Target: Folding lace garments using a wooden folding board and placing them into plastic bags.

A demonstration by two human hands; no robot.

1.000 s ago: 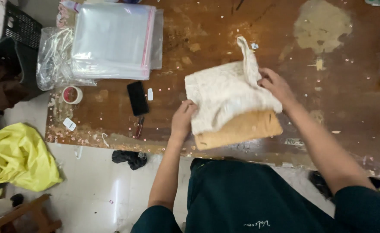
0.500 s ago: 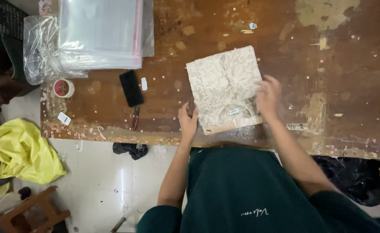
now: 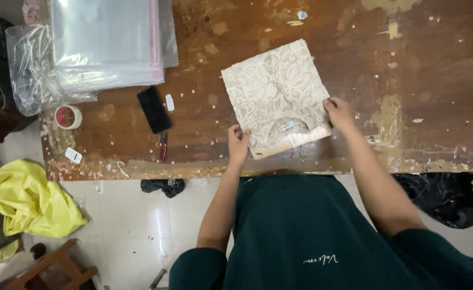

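A folded cream lace garment [image 3: 277, 91] lies flat on the worn brown table [image 3: 408, 80], a small label showing near its neckline at the near edge. My left hand [image 3: 238, 142] grips the garment's near left corner. My right hand [image 3: 339, 113] holds its near right edge, fingers curled on the fabric.
A stack of clear plastic bags [image 3: 105, 40] sits at the far left, with a black phone [image 3: 154, 109], a pen [image 3: 162, 147] and a tape roll [image 3: 67, 116] beside it. Yellow cloth [image 3: 27, 198] and a wooden stool [image 3: 54, 268] are on the floor left; black bag [image 3: 446, 196] lies right.
The garment went from half folded with a tan layer showing to a neat lace square. Both hands slid to its near corners, and the view shifted closer.
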